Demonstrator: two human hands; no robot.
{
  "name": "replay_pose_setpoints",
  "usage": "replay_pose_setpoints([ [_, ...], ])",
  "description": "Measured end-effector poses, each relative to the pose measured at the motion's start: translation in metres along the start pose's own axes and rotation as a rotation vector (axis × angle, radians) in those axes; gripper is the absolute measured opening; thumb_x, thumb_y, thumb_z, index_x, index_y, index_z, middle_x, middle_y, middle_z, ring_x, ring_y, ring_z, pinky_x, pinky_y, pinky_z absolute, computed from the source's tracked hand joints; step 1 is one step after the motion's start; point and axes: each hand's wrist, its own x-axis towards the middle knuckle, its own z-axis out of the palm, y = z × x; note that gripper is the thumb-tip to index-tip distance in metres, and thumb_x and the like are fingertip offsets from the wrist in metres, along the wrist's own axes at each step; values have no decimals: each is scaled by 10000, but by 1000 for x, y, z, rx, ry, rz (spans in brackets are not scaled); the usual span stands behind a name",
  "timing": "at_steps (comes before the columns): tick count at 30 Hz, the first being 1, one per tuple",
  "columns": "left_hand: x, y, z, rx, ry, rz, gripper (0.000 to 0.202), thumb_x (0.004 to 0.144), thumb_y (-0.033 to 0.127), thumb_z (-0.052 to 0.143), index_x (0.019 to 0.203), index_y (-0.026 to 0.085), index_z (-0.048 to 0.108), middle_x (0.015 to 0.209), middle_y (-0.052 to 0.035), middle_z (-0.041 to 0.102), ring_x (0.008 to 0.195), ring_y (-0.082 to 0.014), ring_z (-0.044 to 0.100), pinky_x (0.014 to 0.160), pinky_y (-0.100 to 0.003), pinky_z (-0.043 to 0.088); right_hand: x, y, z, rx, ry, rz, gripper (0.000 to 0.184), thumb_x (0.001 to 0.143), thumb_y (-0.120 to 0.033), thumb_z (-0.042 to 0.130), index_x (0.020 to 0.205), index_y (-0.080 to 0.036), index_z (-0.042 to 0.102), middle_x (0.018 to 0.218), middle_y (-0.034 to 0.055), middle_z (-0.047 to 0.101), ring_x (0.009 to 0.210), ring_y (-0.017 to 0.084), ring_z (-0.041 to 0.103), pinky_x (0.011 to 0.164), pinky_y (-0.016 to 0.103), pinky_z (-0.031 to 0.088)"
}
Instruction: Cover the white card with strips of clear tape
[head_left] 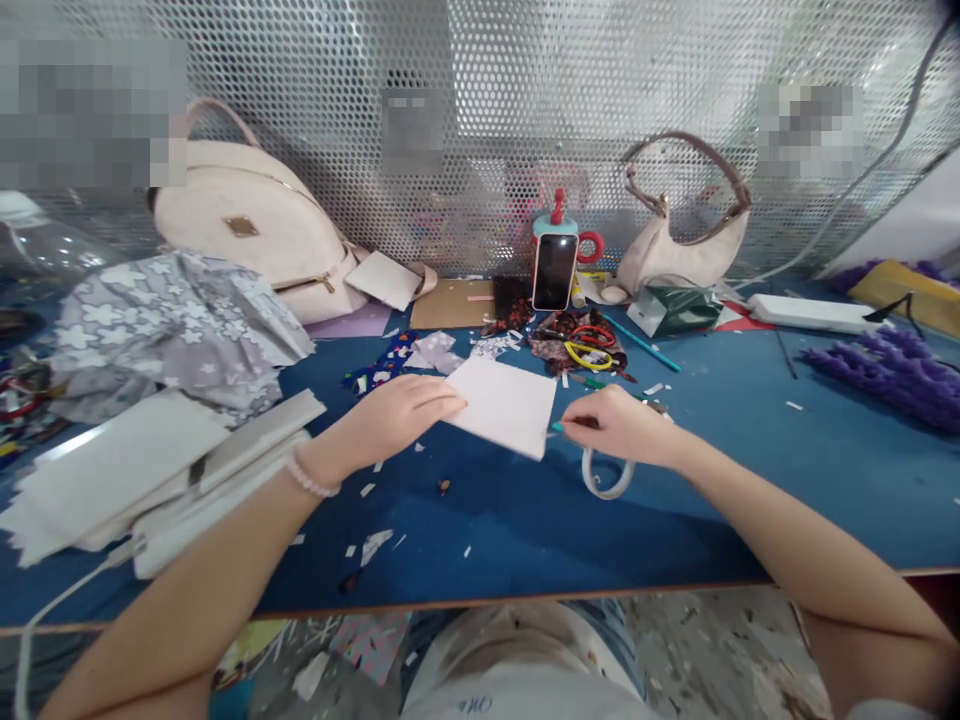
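My left hand [415, 408] grips the left edge of a white square card [504, 405], thumb beneath and fingers on top. The card is tilted above the blue table. To its right, my right hand [611, 425] is closed in a pinch close to the card's right edge. A white ring that looks like a roll of tape [609, 492] hangs below this hand, partly hidden by it. A small teal tip shows at the fingertips; I cannot make out what it is. Yellow-handled scissors [589, 356] lie behind the card among dark fabric scraps.
White sheets [127, 460] and patterned grey cloth [180, 320] lie at left. A pale backpack [247, 230], a phone [555, 272] leaning on a cup, and a cream handbag [686, 250] stand along the perforated metal wall. Purple fluffy material [892, 370] lies at right. Paper scraps dot the table.
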Motion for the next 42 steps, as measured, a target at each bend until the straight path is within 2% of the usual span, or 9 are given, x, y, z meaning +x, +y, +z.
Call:
replay_pose_setpoints([
  [5,-7,-4,12,15,-120,-5,424,1020,154,314,1315,234,607,1013,-92,696,955,-201,638,899,-351,506,4,1,20,-66,-91,-25,204,861,-183,538,744,-198,705,744,30,718,659,148,620,617,253,397],
  [8,-13,-10,19,17,-164,-22,441,995,112,336,1287,259,631,1125,-91,683,1022,-209,630,915,-368,501,6,10,21,-137,-71,16,166,859,-195,549,835,-207,713,897,56,737,831,190,651,723,272,429],
  [14,-20,-19,32,-8,-232,-26,530,956,31,334,1362,279,567,1366,-70,607,1290,-212,517,1053,-409,437,12,65,5,-278,71,280,155,841,-178,518,892,-171,664,1001,140,705,905,251,621,717,314,419],
  [18,-20,-20,37,-17,-256,-29,558,947,5,324,1371,281,560,1414,-70,571,1337,-212,480,1080,-418,409,12,98,0,-216,19,346,53,788,-214,599,820,-190,634,806,63,692,730,198,620,635,277,418],
  [22,-20,-19,38,-23,-282,-20,608,920,-26,311,1391,284,539,1436,-49,552,1368,-209,452,1088,-407,390,11,108,-2,-131,-16,336,55,756,-173,574,712,-205,580,685,22,652,637,173,600,619,269,420],
  [32,-21,-20,37,-35,-326,-26,661,879,-53,338,1429,284,488,1486,-35,496,1388,-211,432,1088,-398,368,5,92,-13,4,88,148,209,907,-278,401,1039,-199,543,823,53,693,668,184,605,641,298,448],
  [36,-21,-19,36,-30,-340,-31,726,837,-85,341,1443,294,465,1502,-20,474,1412,-194,402,1091,-380,368,12,76,3,-5,81,-28,388,983,-385,300,970,-182,630,899,107,695,821,223,621,740,337,447],
  [39,-21,-20,36,-9,-350,-17,775,795,-107,350,1449,295,453,1511,-8,462,1419,-182,393,1096,-374,370,15,58,16,-40,37,-169,383,992,-406,369,889,-181,662,864,103,693,863,230,604,787,349,401],
  [42,-21,-20,37,7,-342,-5,771,790,-103,352,1445,289,458,1509,-5,464,1417,-183,397,1095,-379,375,15,41,25,-249,68,-402,373,1026,-363,378,874,-175,663,821,78,686,823,204,572,753,338,340],
])
